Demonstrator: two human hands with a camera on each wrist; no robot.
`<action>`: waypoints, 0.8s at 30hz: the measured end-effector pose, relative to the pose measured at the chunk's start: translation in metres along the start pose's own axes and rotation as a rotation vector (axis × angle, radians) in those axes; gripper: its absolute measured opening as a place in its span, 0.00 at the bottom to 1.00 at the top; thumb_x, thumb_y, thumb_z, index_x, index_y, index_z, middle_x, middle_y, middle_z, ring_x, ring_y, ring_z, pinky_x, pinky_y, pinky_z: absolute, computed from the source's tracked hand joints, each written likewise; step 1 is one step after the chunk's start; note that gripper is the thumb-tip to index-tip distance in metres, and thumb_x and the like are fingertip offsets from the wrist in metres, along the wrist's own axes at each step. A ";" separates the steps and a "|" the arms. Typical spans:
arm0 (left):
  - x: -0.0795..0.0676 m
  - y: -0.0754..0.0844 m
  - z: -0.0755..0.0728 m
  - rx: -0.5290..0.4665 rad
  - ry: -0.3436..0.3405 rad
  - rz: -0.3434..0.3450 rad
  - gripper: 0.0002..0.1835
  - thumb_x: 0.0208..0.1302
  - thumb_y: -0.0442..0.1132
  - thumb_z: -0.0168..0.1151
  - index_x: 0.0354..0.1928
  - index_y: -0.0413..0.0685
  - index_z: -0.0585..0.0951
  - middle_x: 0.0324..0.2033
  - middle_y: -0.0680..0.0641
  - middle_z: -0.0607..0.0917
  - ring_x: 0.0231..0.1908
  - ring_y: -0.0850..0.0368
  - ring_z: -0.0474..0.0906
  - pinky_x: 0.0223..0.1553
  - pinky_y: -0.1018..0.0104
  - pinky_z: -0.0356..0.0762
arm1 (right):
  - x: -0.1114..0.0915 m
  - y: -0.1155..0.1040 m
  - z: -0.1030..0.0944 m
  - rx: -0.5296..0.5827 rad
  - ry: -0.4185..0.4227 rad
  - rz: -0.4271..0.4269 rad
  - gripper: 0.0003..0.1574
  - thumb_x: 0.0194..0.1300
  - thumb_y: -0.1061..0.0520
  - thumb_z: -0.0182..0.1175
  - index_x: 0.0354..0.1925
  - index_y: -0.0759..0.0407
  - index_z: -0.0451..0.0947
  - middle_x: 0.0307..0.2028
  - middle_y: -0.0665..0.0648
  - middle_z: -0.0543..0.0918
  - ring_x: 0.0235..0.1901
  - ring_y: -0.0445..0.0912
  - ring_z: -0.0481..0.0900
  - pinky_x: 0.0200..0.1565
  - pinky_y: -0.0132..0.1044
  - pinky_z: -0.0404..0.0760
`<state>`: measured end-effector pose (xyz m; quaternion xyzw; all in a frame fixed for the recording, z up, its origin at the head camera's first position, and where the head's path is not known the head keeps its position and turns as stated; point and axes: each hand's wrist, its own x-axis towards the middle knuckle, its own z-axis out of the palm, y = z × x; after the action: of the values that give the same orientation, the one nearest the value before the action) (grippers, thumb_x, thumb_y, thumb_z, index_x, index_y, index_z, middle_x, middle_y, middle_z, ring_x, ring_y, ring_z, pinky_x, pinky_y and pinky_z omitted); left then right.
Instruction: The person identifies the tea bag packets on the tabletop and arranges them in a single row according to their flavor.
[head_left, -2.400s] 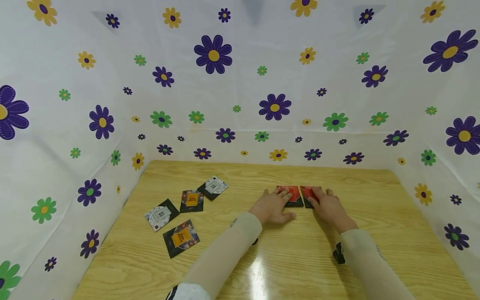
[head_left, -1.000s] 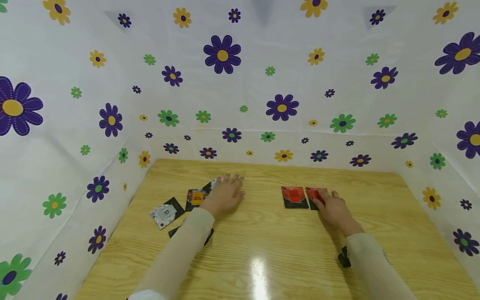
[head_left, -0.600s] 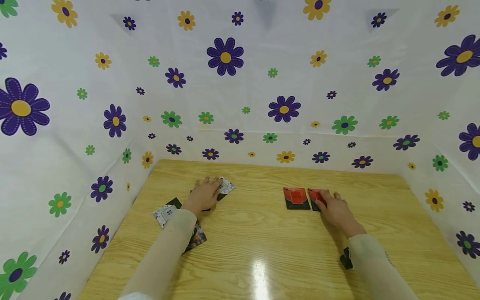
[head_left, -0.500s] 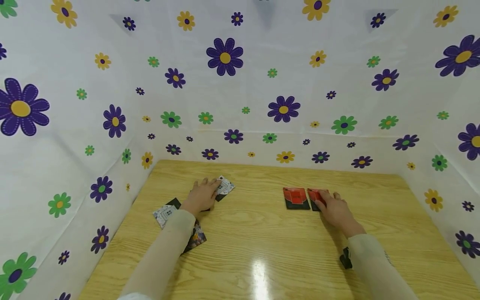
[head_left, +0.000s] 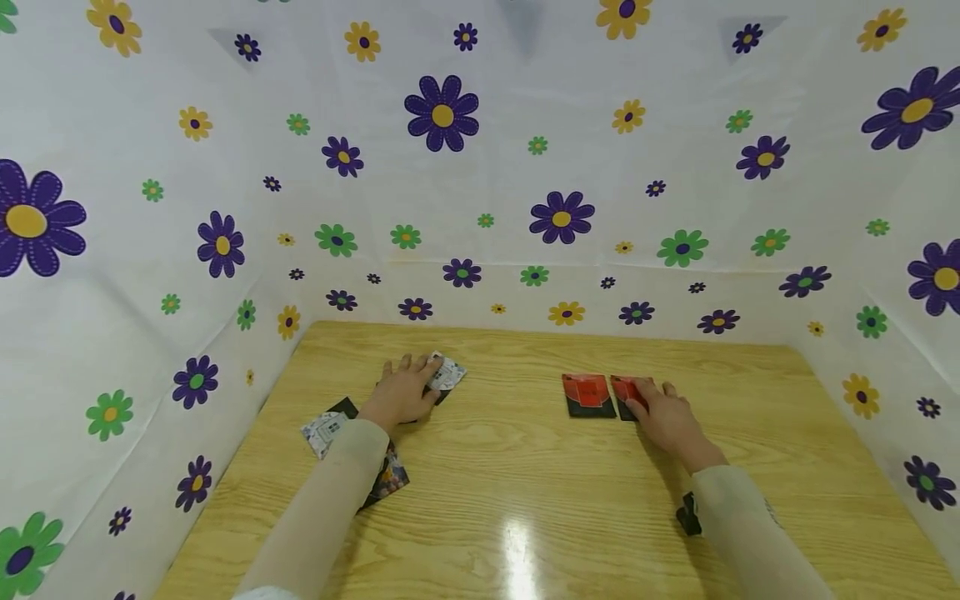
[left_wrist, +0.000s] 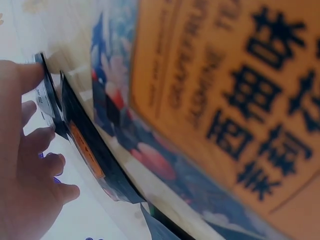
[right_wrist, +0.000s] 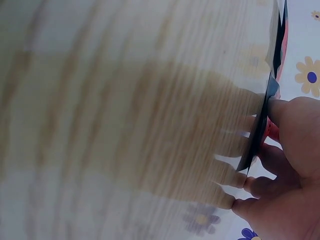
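My left hand (head_left: 405, 393) rests at the left rear of the table. Its fingers are spread over a tea sachet with an orange label (left_wrist: 86, 150), mostly hidden from the head view, and touch the edge of a white-and-black sachet (head_left: 450, 375). Under my left forearm lie another white-and-black sachet (head_left: 324, 428) and a dark sachet (head_left: 393, 477), partly covered. That dark one looms close in the left wrist view, its orange label reading grapefruit jasmine tea. Right of centre, my right hand (head_left: 670, 423) rests relaxed on a red-and-black sachet (head_left: 624, 390). Beside it lies a matching red-and-black sachet (head_left: 588, 397), untouched.
The wood-grain table (head_left: 510, 475) has bare surface between the two sachet groups. White cloth (head_left: 495, 175) printed with flowers hangs along the back and both sides. A black device (head_left: 687, 514) sits at my right wrist.
My left hand has left the left red sachet and moved left to the dark and white sachets, staying there over the last half second. The right hand stays on its red sachet.
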<state>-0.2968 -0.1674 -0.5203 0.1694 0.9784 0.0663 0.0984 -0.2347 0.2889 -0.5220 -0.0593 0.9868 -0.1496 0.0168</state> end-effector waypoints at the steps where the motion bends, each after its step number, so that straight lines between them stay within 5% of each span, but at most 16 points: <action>1: 0.000 0.000 0.000 0.006 -0.003 -0.002 0.37 0.82 0.56 0.51 0.86 0.60 0.53 0.84 0.41 0.56 0.83 0.31 0.48 0.79 0.25 0.45 | 0.000 0.000 0.000 -0.001 0.001 -0.001 0.33 0.83 0.51 0.51 0.73 0.73 0.65 0.65 0.83 0.74 0.69 0.83 0.63 0.66 0.79 0.66; 9: -0.004 0.005 -0.003 0.001 -0.008 0.012 0.40 0.81 0.64 0.48 0.85 0.52 0.57 0.83 0.38 0.56 0.83 0.31 0.47 0.78 0.25 0.44 | 0.000 -0.002 -0.001 -0.010 0.006 -0.020 0.33 0.83 0.51 0.51 0.73 0.73 0.66 0.64 0.83 0.75 0.69 0.83 0.64 0.65 0.79 0.67; 18: -0.009 -0.001 -0.004 0.014 0.001 0.025 0.30 0.85 0.46 0.44 0.83 0.51 0.61 0.81 0.45 0.64 0.82 0.36 0.53 0.79 0.25 0.46 | -0.001 0.001 0.000 0.006 0.016 -0.052 0.32 0.84 0.52 0.51 0.73 0.73 0.66 0.63 0.83 0.76 0.69 0.84 0.63 0.65 0.79 0.66; 24: -0.011 -0.002 -0.004 0.043 0.003 0.062 0.31 0.85 0.50 0.46 0.84 0.54 0.59 0.81 0.45 0.64 0.82 0.35 0.52 0.79 0.26 0.45 | -0.002 0.000 -0.002 0.007 0.021 -0.052 0.32 0.84 0.52 0.51 0.73 0.73 0.66 0.63 0.84 0.76 0.69 0.84 0.63 0.65 0.79 0.66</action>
<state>-0.2882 -0.1731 -0.5148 0.2017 0.9740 0.0488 0.0911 -0.2326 0.2894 -0.5204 -0.0834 0.9845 -0.1540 0.0026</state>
